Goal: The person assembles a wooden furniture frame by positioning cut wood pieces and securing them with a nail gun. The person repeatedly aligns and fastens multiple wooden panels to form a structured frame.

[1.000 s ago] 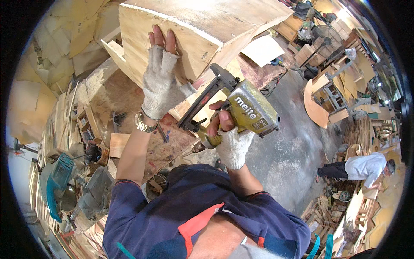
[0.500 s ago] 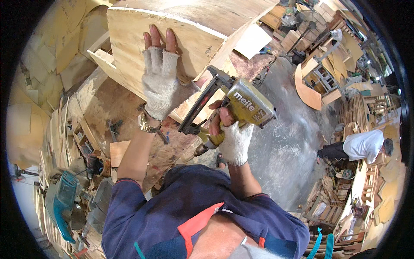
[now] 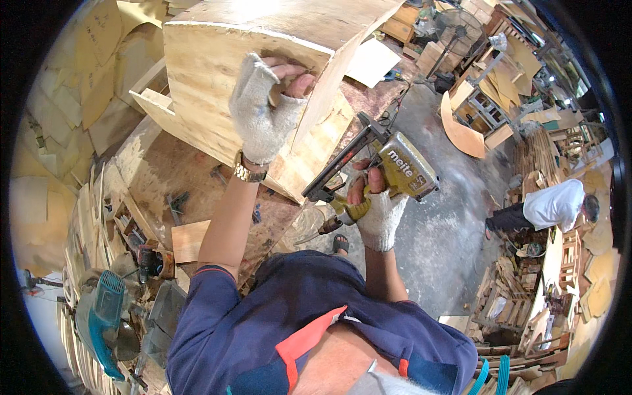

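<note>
Right hand (image 3: 380, 217) has fingers wrapped around the handle of a nail gun (image 3: 403, 168), held up near the tabletop's (image 3: 191, 161) right edge. Left hand (image 3: 264, 115), half-curled, is at the wooden box's (image 3: 210, 72) near panel, by its right edge; can't tell if it's gripping. Box sits on the tabletop, lower corner near the right edge.

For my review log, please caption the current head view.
White-gloved left hand curled at a pale plywood box, white-gloved right hand gripping a yellow-and-black nail gun.
</note>
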The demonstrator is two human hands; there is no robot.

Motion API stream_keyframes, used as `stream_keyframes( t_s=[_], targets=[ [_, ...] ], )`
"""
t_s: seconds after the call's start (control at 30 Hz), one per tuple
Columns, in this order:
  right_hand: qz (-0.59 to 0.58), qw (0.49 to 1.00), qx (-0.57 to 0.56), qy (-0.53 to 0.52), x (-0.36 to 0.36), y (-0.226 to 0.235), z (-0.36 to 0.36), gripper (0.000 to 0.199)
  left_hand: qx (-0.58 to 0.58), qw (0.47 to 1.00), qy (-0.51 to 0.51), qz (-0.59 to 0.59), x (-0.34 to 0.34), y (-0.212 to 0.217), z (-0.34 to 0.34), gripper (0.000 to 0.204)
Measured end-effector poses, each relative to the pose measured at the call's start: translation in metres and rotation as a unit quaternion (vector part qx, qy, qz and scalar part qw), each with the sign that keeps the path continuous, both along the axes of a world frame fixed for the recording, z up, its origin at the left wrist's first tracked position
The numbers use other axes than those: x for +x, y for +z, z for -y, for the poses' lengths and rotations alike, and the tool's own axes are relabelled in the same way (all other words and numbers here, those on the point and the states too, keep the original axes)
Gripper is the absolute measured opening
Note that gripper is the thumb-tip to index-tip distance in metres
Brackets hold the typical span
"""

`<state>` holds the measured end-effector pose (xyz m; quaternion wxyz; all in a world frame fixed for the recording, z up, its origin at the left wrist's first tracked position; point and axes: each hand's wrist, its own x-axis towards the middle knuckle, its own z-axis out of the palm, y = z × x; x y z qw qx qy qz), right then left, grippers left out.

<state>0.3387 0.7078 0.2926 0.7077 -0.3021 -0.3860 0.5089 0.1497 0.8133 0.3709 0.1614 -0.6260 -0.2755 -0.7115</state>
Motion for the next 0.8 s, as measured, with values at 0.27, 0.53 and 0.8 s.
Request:
stream_keyframes(
  t_s=[0.27, 0.53, 0.8],
  targets=[
    [0.007, 1.000, -0.009, 0.011, 0.004, -0.007, -0.005, 0.029, 0.008, 0.997, 0.064, 0.051, -0.001, -0.008, -0.001, 0.017],
    [0.017, 0.999, -0.018, 0.028, 0.009, 0.008, 0.000, 0.033, -0.121, 0.982, 0.133, 0.053, 0.000, -0.066, 0.029, 0.076],
    [-0.028, 0.987, -0.088, 0.131, -0.009, 0.042, -0.005, 0.036, -0.251, 0.940, 0.212, -0.091, -0.008, -0.098, 0.008, 0.130]
  ],
)
